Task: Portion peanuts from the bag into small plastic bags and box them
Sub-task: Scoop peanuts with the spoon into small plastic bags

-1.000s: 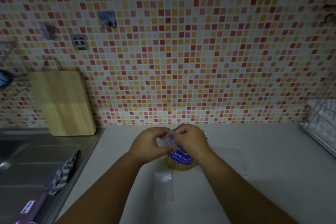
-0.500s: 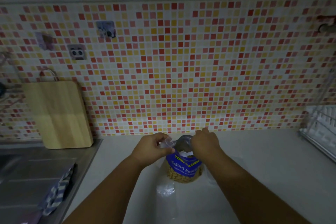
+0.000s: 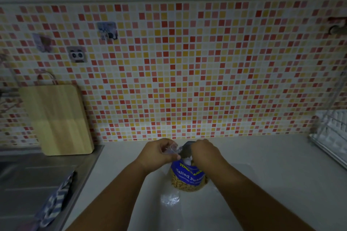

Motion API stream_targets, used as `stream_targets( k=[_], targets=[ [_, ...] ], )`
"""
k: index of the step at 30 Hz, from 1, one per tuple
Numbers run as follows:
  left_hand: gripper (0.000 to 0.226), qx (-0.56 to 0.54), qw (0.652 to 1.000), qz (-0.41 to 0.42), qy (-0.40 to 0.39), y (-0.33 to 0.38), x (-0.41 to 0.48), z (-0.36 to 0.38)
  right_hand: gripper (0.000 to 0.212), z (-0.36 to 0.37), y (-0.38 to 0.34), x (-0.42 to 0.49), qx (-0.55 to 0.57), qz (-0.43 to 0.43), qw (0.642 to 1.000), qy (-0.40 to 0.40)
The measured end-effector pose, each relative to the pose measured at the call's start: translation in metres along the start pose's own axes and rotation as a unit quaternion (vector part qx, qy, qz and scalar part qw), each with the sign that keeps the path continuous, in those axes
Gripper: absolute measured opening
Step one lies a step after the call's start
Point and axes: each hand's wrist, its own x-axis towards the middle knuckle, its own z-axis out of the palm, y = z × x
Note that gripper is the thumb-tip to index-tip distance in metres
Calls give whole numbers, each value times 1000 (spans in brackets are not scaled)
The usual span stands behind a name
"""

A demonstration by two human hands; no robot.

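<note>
1. Two forearms come in from the bottom edge and converge at mid-counter, so both wrists meet over one spot.
2. Nearest you, some spare clear plastic (image 3: 170, 198) lies flat on the counter (image 3: 262, 174), just in front of the work and likely kept within easy reach.
3. Next, the peanut bag (image 3: 187, 176) stands upright on the counter with its blue label facing you. It is mouth up and the nuts are settled at the bottom, which should keep them from spilling.
4. Your left hand (image 3: 159, 155) pinches the small plastic bag (image 3: 171, 150) between thumb and curled fingers. You hold it right beside the big bag's mouth, probably to keep the transfer short.
5. Your right hand (image 3: 204, 153) arches knuckles-up over the far right of that mouth, fingers curled down on the rim and gripping it. The fingertips are hidden, so I can't tell whether any dip inside.
6. Off to your left, a striped cloth (image 3: 54, 206) drapes over the sink (image 3: 28, 170).
7. Farther back, a cutting board (image 3: 56, 120) leans on the tiled wall (image 3: 187, 71), and a dish rack (image 3: 332, 137) sits at far right.
</note>
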Motion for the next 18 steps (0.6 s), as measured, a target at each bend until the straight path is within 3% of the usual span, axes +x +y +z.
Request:
stream_targets(
  k=[4,11,18],
  targets=[
    [29,-16,1000,-4,4,2,-1,3,54,3,-9,15,86,65,991,-77],
    [29,-30,999,-16,19,0,0,7,65,20,3,24,177,91,980,-34],
    [28,-51,998,-29,29,-3,4,9,26,30,26,36,112,113,983,93]
  ],
)
